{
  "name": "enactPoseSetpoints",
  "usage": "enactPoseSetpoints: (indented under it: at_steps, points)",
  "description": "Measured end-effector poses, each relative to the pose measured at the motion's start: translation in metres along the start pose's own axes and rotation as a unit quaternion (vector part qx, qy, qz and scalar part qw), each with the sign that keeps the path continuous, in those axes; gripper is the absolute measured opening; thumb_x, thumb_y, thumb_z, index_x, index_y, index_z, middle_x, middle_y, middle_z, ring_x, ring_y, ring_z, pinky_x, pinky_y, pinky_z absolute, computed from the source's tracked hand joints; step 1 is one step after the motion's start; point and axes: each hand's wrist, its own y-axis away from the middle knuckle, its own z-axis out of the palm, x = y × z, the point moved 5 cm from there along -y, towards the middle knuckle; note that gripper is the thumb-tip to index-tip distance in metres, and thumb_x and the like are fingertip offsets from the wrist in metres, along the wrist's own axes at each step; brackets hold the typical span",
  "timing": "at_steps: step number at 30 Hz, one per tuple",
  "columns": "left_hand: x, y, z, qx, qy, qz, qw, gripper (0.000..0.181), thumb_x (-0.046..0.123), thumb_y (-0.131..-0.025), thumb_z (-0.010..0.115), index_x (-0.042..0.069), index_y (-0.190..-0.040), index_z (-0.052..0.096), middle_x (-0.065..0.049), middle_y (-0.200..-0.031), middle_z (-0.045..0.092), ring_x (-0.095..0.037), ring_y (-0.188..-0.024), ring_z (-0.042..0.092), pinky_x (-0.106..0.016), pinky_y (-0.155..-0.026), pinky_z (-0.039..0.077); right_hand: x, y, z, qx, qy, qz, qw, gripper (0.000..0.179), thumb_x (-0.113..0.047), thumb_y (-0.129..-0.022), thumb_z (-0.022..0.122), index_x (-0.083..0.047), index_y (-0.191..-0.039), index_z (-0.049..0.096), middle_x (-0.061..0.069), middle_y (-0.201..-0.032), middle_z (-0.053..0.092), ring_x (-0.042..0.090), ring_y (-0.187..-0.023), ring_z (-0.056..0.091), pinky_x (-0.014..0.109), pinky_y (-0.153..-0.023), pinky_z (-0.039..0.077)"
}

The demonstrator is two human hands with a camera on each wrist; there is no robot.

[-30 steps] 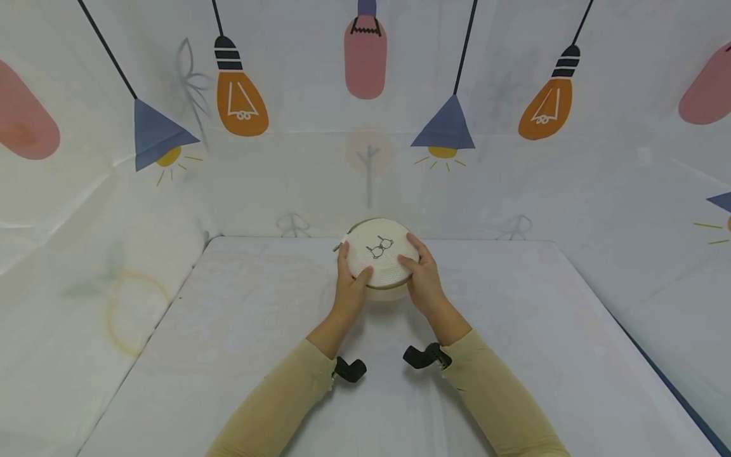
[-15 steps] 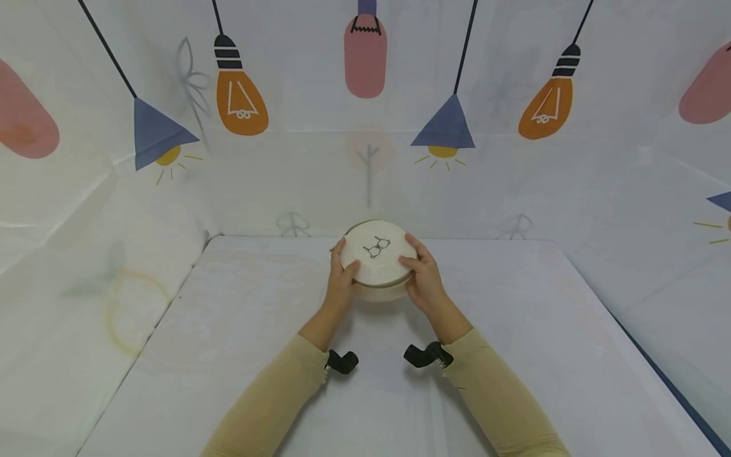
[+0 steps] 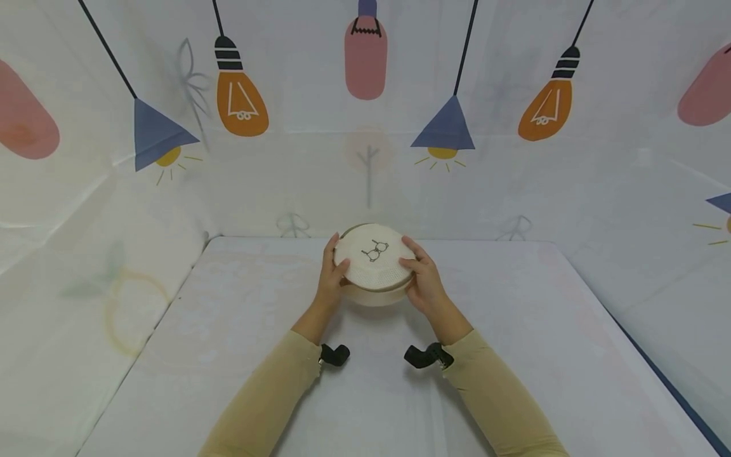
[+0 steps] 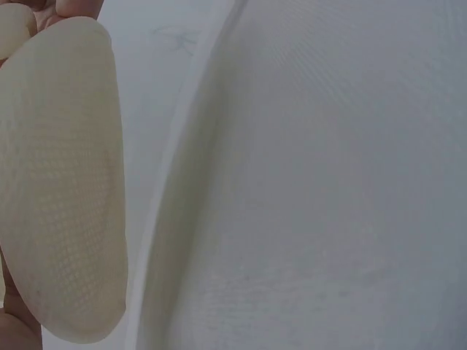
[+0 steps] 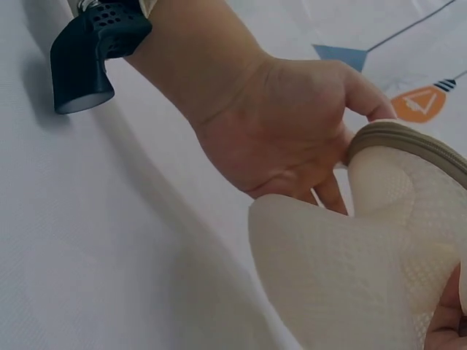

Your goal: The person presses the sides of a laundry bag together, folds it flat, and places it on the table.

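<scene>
A round cream mesh laundry bag with a small black line drawing on top is held above the far part of the table. My left hand grips its left edge, thumb over the top. On the opposite edge, my right hand holds it with thumb and fingers. The right wrist view shows the brownish zipper along the rim and the right hand at the bag's side. Mesh fabric of the bag fills the left of the left wrist view, with fingertips above it.
A white table spreads beneath both arms. Behind it hangs a white backdrop printed with lamps and bulbs. Black wrist cameras stick out from the cuffs of the tan sleeves.
My left hand has slid leftward along the bag's edge, and the bag has shifted slightly left and toward me. The right hand has stayed nearly in place.
</scene>
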Motion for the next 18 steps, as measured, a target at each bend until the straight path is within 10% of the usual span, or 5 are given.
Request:
enactPoseSetpoints:
  at_steps: [9,18]
  points:
    - [0.032,0.012,0.006,-0.025,-0.001,0.014,0.9996,0.062,0.010,-0.097,0.041,-0.004,-0.153,0.017,-0.026,-0.161,0.015,-0.040,-0.142,0.028,-0.037,-0.116,0.025,0.000,0.000,0.001,-0.001,0.011,0.002,0.9999,0.061,0.009,-0.099,0.044,-0.006,-0.156,0.030,0.006,-0.165,0.021,0.026,-0.146,0.032,0.025,-0.108,0.041]
    - [0.039,0.019,0.020,0.002,-0.038,-0.034,0.9987,0.074,0.017,-0.102,0.056,0.002,-0.157,0.008,-0.020,-0.164,0.013,-0.032,-0.151,0.016,-0.042,-0.123,0.013,0.003,-0.003,-0.001,0.046,0.124,-0.012,0.9911,0.064,-0.002,-0.102,0.048,-0.014,-0.159,0.022,0.006,-0.164,0.024,0.021,-0.147,0.031,0.029,-0.116,0.031]
